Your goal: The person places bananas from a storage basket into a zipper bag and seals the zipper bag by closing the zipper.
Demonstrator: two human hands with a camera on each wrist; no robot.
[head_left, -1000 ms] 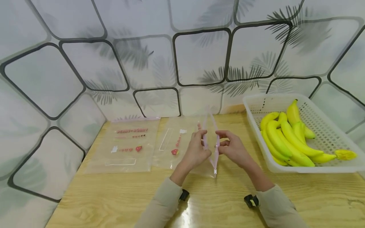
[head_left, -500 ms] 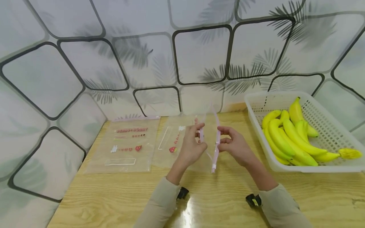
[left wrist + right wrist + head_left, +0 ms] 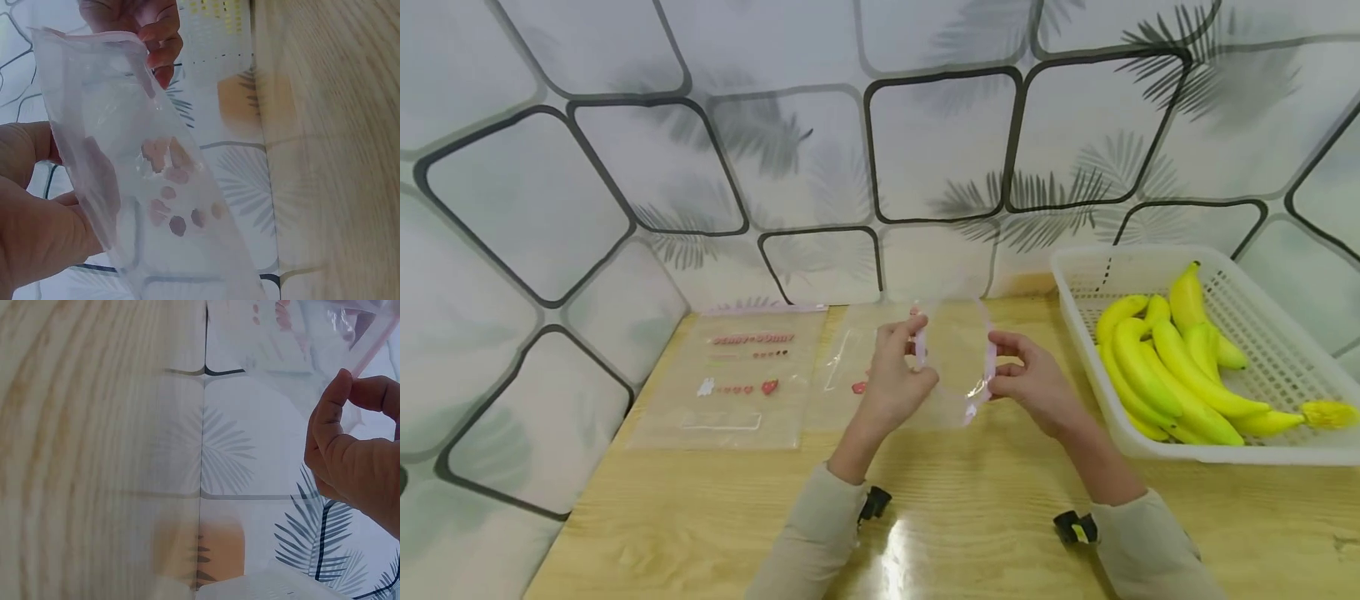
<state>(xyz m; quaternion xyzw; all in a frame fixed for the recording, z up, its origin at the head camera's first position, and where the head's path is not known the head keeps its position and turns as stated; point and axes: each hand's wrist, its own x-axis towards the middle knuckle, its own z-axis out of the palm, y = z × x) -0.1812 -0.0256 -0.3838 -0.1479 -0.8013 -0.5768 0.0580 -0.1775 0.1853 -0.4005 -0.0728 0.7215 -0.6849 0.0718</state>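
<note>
Between both hands is a clear zip bag (image 3: 953,358) with a pale pink zip edge, its mouth spread apart. My left hand (image 3: 891,379) pinches the left side of the mouth between fingers and thumb. On the opposite side, my right hand (image 3: 1033,379) pinches the pink edge (image 3: 991,360). The bag's body stretches away to the left behind the left hand, which hides part of its red print. In the left wrist view the gaping bag (image 3: 125,94) slants down from both hands, with blurred print on its side.
Flat at the left lies another printed zip bag (image 3: 722,429) with strawberries and a rabbit on it. A white perforated basket (image 3: 1273,333) at the right holds several yellow bananas (image 3: 1202,383). A patterned covering (image 3: 940,150) rises behind the wooden table (image 3: 700,525).
The hands have moved apart, left hand leftward and right hand rightward, widening the bag's mouth. Its near corner has lifted. The head view has shifted slightly.
</note>
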